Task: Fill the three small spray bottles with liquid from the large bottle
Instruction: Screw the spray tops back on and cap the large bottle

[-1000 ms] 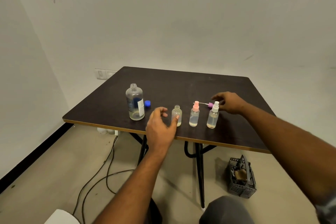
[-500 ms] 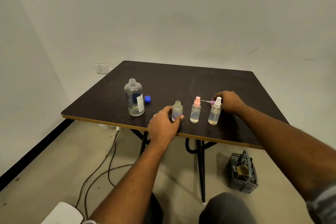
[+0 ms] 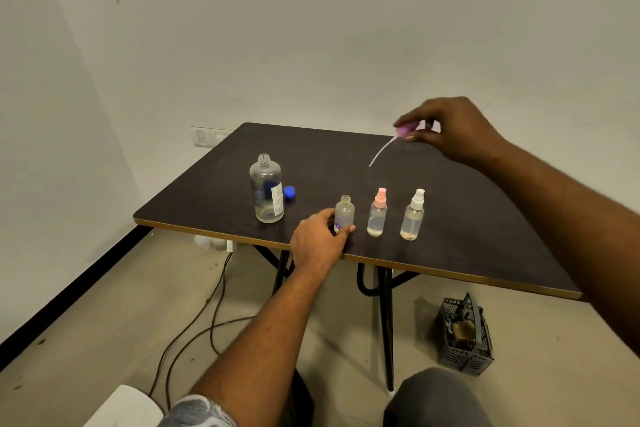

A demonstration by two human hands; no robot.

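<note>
My left hand (image 3: 320, 239) is wrapped around the base of the open small bottle (image 3: 344, 213), thumb and fingers pressed to its sides as it stands upright near the front edge of the dark table (image 3: 485, 236). My right hand (image 3: 453, 130) is raised above the far right part of the table, fingertips pinched on the purple spray cap (image 3: 406, 130), whose thin white dip tube (image 3: 381, 152) hangs down and to the left in the air. Just right of the open bottle stands the pink-capped spray bottle (image 3: 377, 214), and beside that the white-capped spray bottle (image 3: 413, 215); both hold some clear liquid. To the left, apart from these, the large bottle (image 3: 266, 189) stands uncapped, with only a little liquid at its bottom. Its blue cap (image 3: 289, 191) lies on the table just behind and to its right. On the floor below the table's right side sits a grey basket (image 3: 465, 340).
</note>
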